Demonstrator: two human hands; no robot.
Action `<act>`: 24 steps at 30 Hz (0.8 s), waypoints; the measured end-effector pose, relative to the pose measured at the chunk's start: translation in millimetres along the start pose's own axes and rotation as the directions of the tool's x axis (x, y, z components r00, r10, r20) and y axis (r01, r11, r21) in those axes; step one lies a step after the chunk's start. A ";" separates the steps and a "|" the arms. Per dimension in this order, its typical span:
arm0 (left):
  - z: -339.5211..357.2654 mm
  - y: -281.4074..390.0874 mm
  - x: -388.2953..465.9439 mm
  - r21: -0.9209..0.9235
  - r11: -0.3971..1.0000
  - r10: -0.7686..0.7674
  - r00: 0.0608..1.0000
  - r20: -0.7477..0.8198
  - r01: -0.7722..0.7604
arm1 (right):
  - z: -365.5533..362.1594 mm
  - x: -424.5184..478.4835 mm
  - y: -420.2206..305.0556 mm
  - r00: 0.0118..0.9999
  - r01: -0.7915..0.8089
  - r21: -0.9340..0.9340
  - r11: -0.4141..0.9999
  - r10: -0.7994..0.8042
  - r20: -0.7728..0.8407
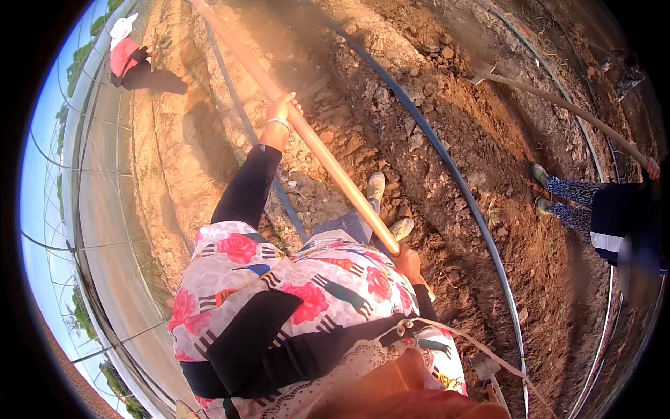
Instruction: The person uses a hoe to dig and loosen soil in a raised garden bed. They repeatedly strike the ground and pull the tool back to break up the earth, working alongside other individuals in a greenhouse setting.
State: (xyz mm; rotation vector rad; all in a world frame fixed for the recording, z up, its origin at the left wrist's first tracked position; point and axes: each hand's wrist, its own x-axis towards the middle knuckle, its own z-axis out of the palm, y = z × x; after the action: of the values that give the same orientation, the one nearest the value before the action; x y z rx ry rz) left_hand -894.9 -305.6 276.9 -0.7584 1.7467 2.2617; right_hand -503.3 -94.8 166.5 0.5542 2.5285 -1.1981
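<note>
A long, smooth wooden tool handle [335,167] slants across the view from the top left down to my waist. My left hand [281,111], with a pale bangle at the wrist, is wrapped around its upper part. Lower down, my right hand [411,263] grips the butt end beside my floral top [309,298]. The tool's head lies beyond the upper edge, out of view. Under the handle are my shoes [376,187] on loose, cloddy brown soil [335,125].
A dark hose [439,131] curves over the soil right of my feet; a thinner one [230,78] runs left. At right, a co-worker [581,204] holds a long-handled tool [565,102]. Another person in a white hat [125,57] is far left, near greenhouse sheeting [110,209].
</note>
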 end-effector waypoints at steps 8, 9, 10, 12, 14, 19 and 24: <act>-9.8 -82.4 81.9 -0.040 0.988 -0.151 0.980 -0.131 0.147 | -28.0 11.8 -32.7 0.972 -0.118 -0.088 0.989 0.134 0.193; -15.6 -123.2 80.3 -0.021 0.979 -0.204 0.961 -0.189 0.204 | -50.0 -7.0 -25.7 0.974 -0.087 -0.069 0.994 0.100 0.203; -22.7 -169.2 71.5 -0.114 0.948 -0.311 0.939 -0.144 0.297 | -73.7 -24.1 -34.0 0.936 -0.224 -0.182 0.958 0.263 0.235; -3.7 -215.7 20.4 -0.119 0.871 -0.491 0.839 -0.236 0.476 | -124.3 -59.4 -60.8 0.892 -0.329 -0.391 0.860 0.419 0.171; 3.8 -224.0 14.5 -0.136 0.810 -0.586 0.777 -0.230 0.571 | -146.6 -61.4 -88.2 0.879 -0.316 -0.523 0.792 0.451 0.152; -3.5 -186.3 52.9 -0.196 0.759 -0.642 0.764 -0.062 0.621 | -168.2 -32.0 -118.5 0.931 -0.227 -0.561 0.796 0.346 0.113; -23.4 -228.7 37.8 -0.163 0.803 -0.595 0.790 -0.147 0.574 | -154.2 -66.4 -80.1 0.866 -0.329 -0.489 0.808 0.464 0.186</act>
State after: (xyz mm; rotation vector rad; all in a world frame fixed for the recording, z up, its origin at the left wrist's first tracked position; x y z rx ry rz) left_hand -819.7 -267.2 59.8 -1.3630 1.2067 1.8997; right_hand -495.6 -34.7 342.4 0.6857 2.1666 -0.4809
